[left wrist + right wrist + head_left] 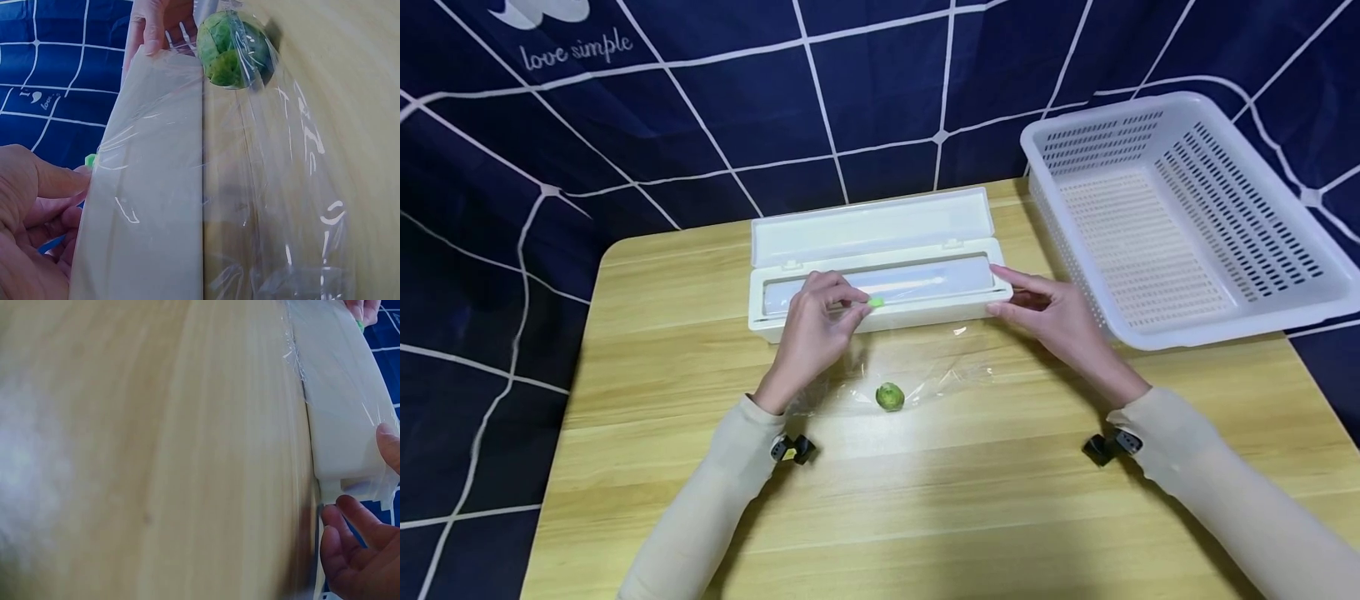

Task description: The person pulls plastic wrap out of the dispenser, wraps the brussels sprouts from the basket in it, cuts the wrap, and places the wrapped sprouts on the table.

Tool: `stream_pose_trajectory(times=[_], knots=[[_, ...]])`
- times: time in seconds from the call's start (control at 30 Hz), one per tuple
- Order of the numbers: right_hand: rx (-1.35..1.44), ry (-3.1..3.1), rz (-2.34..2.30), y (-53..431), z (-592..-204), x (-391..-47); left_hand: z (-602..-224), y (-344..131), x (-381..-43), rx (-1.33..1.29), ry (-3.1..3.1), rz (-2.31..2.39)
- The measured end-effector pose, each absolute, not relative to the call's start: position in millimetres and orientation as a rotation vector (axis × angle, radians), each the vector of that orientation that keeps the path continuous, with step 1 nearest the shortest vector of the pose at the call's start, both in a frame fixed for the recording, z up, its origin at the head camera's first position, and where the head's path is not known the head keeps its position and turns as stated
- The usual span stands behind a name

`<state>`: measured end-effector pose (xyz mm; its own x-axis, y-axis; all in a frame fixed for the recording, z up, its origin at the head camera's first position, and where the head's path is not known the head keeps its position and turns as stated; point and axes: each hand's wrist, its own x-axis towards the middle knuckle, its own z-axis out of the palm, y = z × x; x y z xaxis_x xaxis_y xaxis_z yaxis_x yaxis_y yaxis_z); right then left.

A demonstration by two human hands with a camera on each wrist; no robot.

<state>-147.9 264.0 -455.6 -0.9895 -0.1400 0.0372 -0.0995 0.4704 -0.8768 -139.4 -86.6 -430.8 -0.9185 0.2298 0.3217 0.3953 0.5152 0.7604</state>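
A long white cling film dispenser box (pixel 925 315) lies with its lid (pixel 872 221) tipped back, a film roll (pixel 955 273) inside. My left hand (pixel 812 325) pinches a small bright green slider (pixel 876 302) on the box's front top edge. At the right end, my right hand (pixel 1052 312) holds the box between thumb and fingers; the thumb (pixel 389 445) shows in the right wrist view. Clear film (pixel 281 181) hangs over the front onto the table. On the table a green leafy ball like a Brussels sprout (pixel 890 397) is seen with film over it (pixel 228 53).
A white perforated plastic basket (pixel 1150 337) stands at the right, close to my right hand. Behind the wooden table (pixel 865 517) hangs dark blue cloth (pixel 880 92) with white lines. Small black devices (pixel 790 448) are worn at both wrists.
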Motion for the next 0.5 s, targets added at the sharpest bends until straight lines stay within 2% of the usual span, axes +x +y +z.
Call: stream_pose_trajectory(times=[0.5], knots=[[-0.213,2.653,-1.595,265.0,-455.9,-147.7,-432.6,-95.3,-137.2,-0.528,-2.566,-1.348]])
